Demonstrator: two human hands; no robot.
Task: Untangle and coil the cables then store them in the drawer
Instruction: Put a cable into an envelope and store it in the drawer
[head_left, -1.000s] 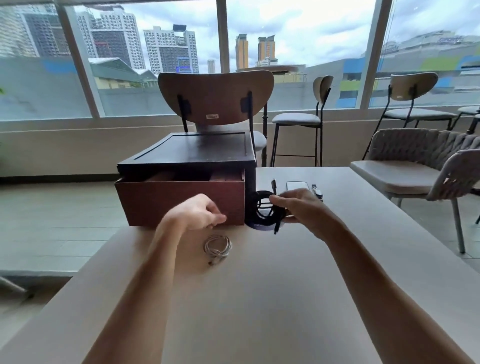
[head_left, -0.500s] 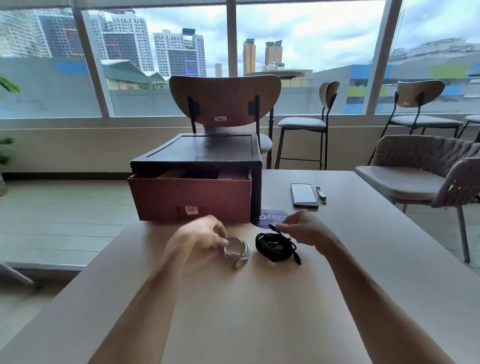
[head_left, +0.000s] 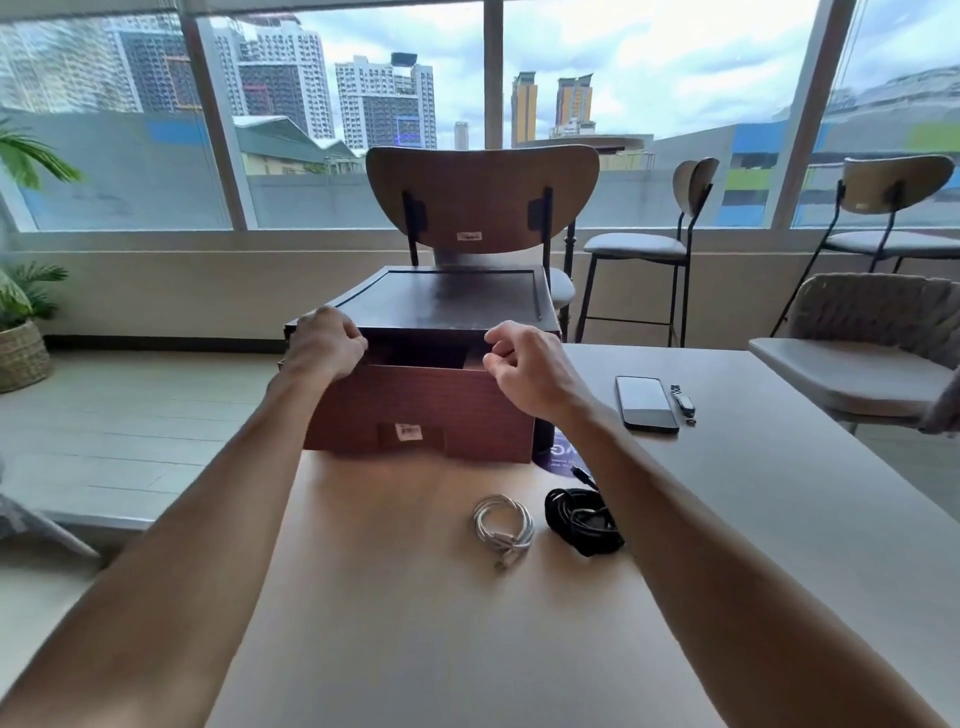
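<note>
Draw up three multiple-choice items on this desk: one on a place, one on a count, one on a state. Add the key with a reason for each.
1. Where does the white cable lie?
A. on the phone
B. on the table, left of the black cable
C. on the floor

2. How many coiled cables lie on the table?
A. one
B. four
C. two

3. What state is the drawer in?
A. partly open
B. shut flush
C. pulled right out

Key: 1 B, the white coil rests on the tabletop beside the black one. 2 C, one white coil and one black coil show. 3 A, a dark gap shows above the drawer front, where the left hand holds its top edge.
</note>
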